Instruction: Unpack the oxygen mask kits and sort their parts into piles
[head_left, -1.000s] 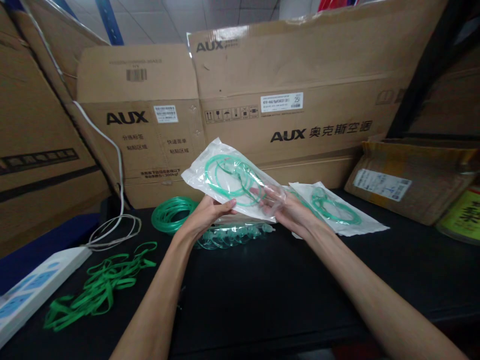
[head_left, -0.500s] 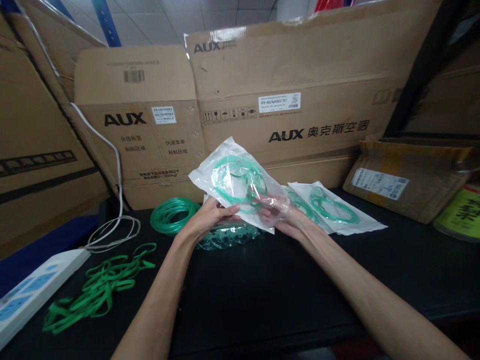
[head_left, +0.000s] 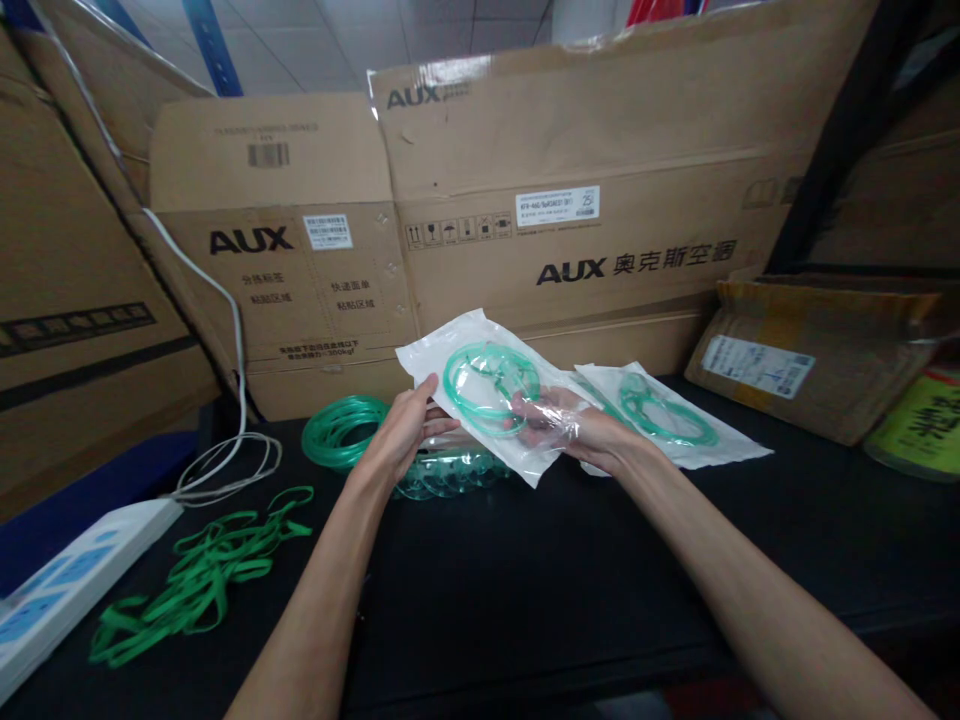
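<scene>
A pouch [head_left: 427, 350] with a white back and a clear film front is held up in front of me, tilted. A coil of green tubing [head_left: 456, 395] shows inside it. My left hand [head_left: 405, 430] has its thumb on the pouch's left edge, fingers curled below. My right hand [head_left: 559, 418] is at the right end; clear film covers its fingers, which close on the tubing inside. Behind the hands lie a stack of clear green plastic pieces [head_left: 450, 475] and a loose coil of green tubing [head_left: 341, 432]. To the right lies another pouch [head_left: 724, 448] with green tubing.
Green elastic straps [head_left: 199, 580] lie in a heap on the black table [head_left: 525, 600]. A white power strip [head_left: 97, 560] with its cord is at left. Large cardboard boxes [head_left: 465, 150] wall the back; a small carton [head_left: 817, 360] and a yellow-green tin [head_left: 919, 430] stand right.
The pouch has come down and slightly right, tilting flatter. My left hand has slid to its left edge. My right hand stays within the film at the right end.
</scene>
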